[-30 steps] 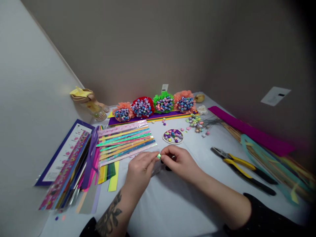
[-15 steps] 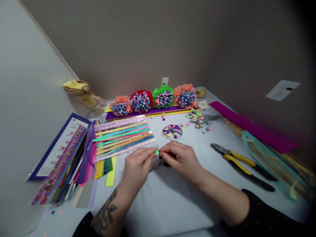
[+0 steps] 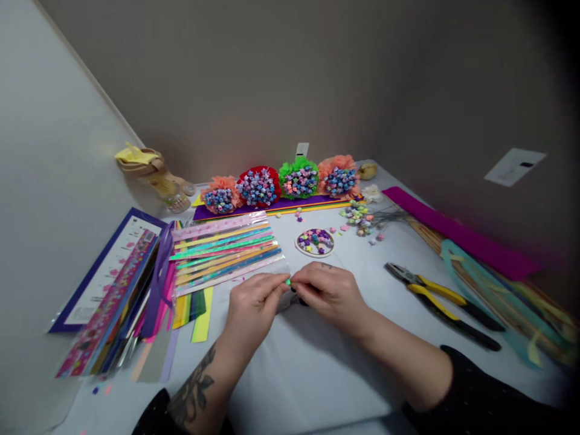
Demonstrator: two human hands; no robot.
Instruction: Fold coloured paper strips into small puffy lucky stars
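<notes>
- Left hand (image 3: 254, 302): thumb and forefinger pinching a tiny bright-green piece (image 3: 288, 282).
- Right hand (image 3: 330, 296): fingertips pinched at the piece's other side, between both hands.
- Yellow-and-black-handled metal pliers (image 3: 446, 305), lying to the right.
- Round, pale-rimmed dish (image 3: 312, 255) holding small multicoloured stars (image 3: 316, 239), beyond the hands.

Pliers (image 3: 432, 302) right of dish (image 3: 312, 255); seemingly sticks (image 3: 428, 237) farther right.
</notes>
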